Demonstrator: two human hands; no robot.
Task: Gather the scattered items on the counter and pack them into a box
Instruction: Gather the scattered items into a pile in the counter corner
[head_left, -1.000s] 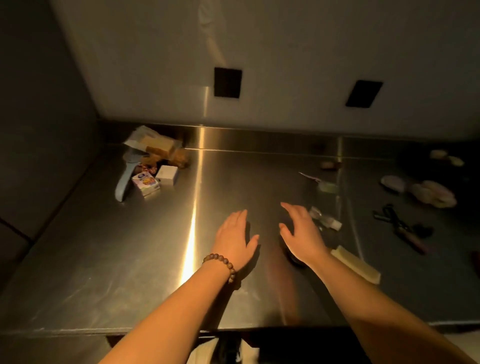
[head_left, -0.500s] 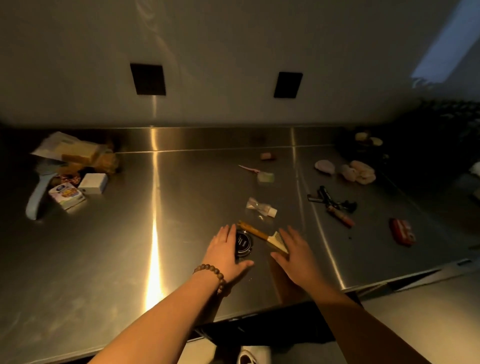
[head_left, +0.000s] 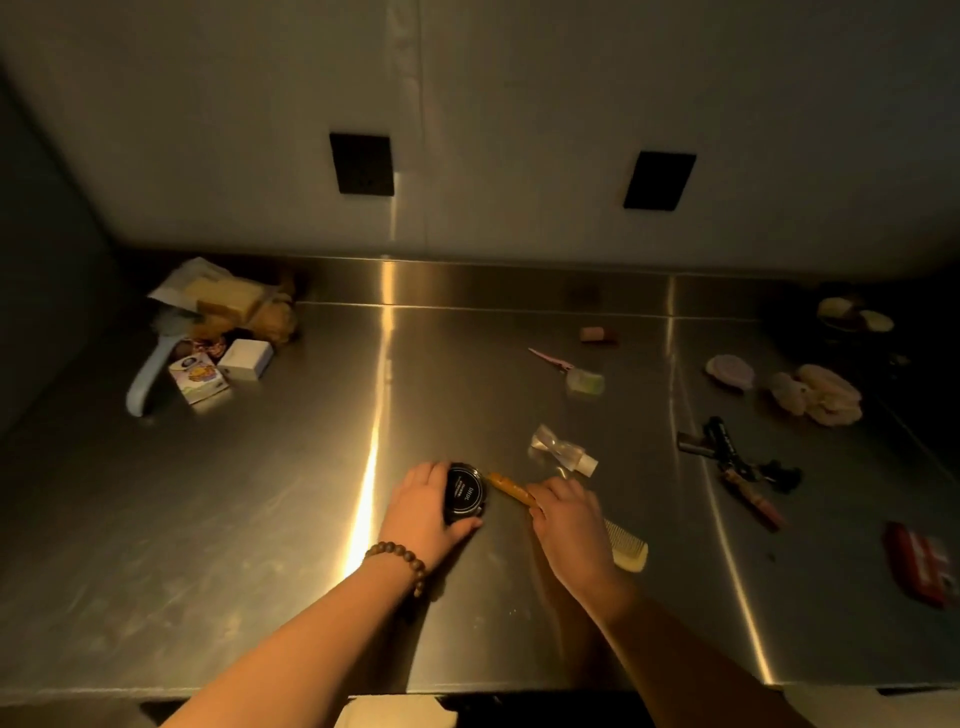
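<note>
Comb (head_left: 626, 545) runs diagonally under your right hand (head_left: 569, 525), fingers curled over its handle; your left hand (head_left: 421, 512) cups the black tin (head_left: 466, 493) just left.

2 black wall plates (head_left: 362, 164) on the pale wall (head_left: 519, 104); beaded bracelet (head_left: 399, 563).

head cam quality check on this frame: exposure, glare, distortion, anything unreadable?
Head view: dim, warm-tinted, underexposed; far-right items sink into shadow. A bright glare streak runs down the steel counter beside the left hand. Wide-angle bowing bends the counter edges and wall. The black tin's lid print is too small to read; the comb under the right hand stays legible.
</note>
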